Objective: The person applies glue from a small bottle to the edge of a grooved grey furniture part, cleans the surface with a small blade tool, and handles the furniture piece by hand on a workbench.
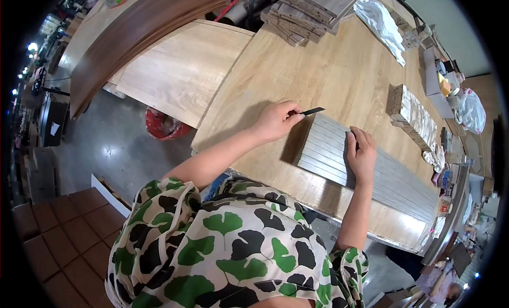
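A narrow black blade point(313, 111), its far end slanted, juts from between the thumb and fingers of my left hand point(275, 121). That hand is closed on it, just off the left end of a bundle of long grey strips point(330, 149). The strips lie side by side on the wooden tabletop point(270, 159), running toward the lower right. My right hand point(362, 151) rests on top of the bundle with bent fingers and thumb gripping at the strips. A dark gap shows between its thumb and fingers, and I cannot make out anything in it.
A stack of grey-brown boards point(305, 14) sits at the far edge, beside white plastic sheeting point(379, 27). A whitish wrapped block point(416, 117) stands to the right of the strips. Curved brown panels point(143, 37) are at the left, with a red bucket point(161, 125) on the floor.
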The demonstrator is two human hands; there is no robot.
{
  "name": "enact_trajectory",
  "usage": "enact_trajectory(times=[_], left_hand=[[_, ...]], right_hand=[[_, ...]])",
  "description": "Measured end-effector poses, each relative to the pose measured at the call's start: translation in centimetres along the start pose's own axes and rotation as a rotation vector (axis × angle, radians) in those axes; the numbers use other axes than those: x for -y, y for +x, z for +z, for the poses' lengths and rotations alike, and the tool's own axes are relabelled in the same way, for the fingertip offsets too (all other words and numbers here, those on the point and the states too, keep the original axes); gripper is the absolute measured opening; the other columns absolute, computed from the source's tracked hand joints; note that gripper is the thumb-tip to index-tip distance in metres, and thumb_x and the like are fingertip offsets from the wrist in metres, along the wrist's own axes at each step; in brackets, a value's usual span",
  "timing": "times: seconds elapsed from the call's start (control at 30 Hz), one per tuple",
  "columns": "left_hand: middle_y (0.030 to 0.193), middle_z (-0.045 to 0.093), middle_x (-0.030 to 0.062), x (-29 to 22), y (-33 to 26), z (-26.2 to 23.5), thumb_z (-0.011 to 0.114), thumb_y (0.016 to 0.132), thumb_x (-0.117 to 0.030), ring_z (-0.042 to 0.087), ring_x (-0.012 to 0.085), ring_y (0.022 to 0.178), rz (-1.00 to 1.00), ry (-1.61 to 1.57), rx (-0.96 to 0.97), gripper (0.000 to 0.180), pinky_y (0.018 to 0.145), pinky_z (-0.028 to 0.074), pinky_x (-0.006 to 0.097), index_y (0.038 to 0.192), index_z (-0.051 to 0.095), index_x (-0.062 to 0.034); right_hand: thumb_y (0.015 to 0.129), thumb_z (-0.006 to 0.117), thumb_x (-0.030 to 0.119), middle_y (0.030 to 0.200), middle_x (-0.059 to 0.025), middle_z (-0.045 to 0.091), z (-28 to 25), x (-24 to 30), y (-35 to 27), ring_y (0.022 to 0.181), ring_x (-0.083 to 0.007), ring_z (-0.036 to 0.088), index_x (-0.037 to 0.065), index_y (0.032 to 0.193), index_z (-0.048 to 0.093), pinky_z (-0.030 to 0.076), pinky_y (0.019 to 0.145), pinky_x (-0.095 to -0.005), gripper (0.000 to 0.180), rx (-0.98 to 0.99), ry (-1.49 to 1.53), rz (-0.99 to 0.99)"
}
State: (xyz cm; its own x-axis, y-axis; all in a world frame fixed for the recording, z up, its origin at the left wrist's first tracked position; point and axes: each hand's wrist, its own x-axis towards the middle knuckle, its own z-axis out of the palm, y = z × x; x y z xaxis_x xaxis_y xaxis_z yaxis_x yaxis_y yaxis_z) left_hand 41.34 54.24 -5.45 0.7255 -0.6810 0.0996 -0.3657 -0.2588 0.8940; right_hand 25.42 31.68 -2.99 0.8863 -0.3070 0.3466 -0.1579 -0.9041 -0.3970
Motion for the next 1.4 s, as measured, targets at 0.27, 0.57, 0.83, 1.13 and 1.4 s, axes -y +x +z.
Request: enact_trajectory(times=[0.27,0.57,0.83,1.13,1.4], left_hand=[[0.084,0.064,0.0103,1.1,2.1,1.1,0.064,0.086,-0.01,0.06,0.029,0.082,0.426,0.212,-0.1,0.008,0.071,0.05,0.036,0.091,0.065,-0.0049],[0.089,0.066,0.0085,0.6,2.5,1.0,0.063,0.079,-0.004,0.062,0.0266,0.083,0.603,0.387,-0.107,0.015,0.073,0.051,0.035,0.093,0.067,-0.0035],[0.084,0.062,0.0078,0.1,2.3,0.3,0.061,0.07,-0.001,0.059,0.0255,0.079,0.781,0.512,0.018,0.026,0.069,0.049,0.036,0.095,0.065,-0.0026],[0.086,0.061,0.0074,0.7,-7.8,-3.5,0.064,0.069,-0.007,0.06,0.023,0.081,0.906,0.419,0.361,0.029,0.068,0.05,0.035,0.097,0.064,-0.0029],[0.081,0.066,0.0127,-0.1,-2.7,-2.6,0.066,0.084,-0.011,0.063,0.0277,0.076,0.461,0.147,-0.181,0.014,0.063,0.051,0.036,0.095,0.068,-0.0027]], right_hand=[[0.091,0.061,0.019,0.095,-0.0125,0.067,0.0,0.0,0.1,0.09,-0.0307,0.06,0.004,0.102,0.067,0.046,0.084,-0.0398,0.02,0.002,0.002,0.021],[0.09,0.062,0.02,0.095,-0.0114,0.067,0.1,-0.1,-0.1,0.09,-0.0302,0.06,0.005,0.102,0.068,0.046,0.083,-0.0382,0.02,-0.021,0.013,0.036],[0.089,0.063,0.019,0.095,-0.0122,0.067,0.1,-0.2,-0.2,0.089,-0.0309,0.06,0.004,0.101,0.067,0.046,0.083,-0.0389,0.02,-0.026,0.021,0.035],[0.09,0.062,0.02,0.096,-0.0144,0.067,0.3,-0.4,-0.2,0.091,-0.0327,0.06,0.003,0.102,0.067,0.047,0.085,-0.0398,0.021,-0.016,0.043,0.028],[0.093,0.059,0.02,0.096,-0.0162,0.067,0.4,-0.2,-0.4,0.09,-0.0336,0.061,0.003,0.103,0.068,0.048,0.082,-0.04,0.021,0.024,0.024,0.031]])
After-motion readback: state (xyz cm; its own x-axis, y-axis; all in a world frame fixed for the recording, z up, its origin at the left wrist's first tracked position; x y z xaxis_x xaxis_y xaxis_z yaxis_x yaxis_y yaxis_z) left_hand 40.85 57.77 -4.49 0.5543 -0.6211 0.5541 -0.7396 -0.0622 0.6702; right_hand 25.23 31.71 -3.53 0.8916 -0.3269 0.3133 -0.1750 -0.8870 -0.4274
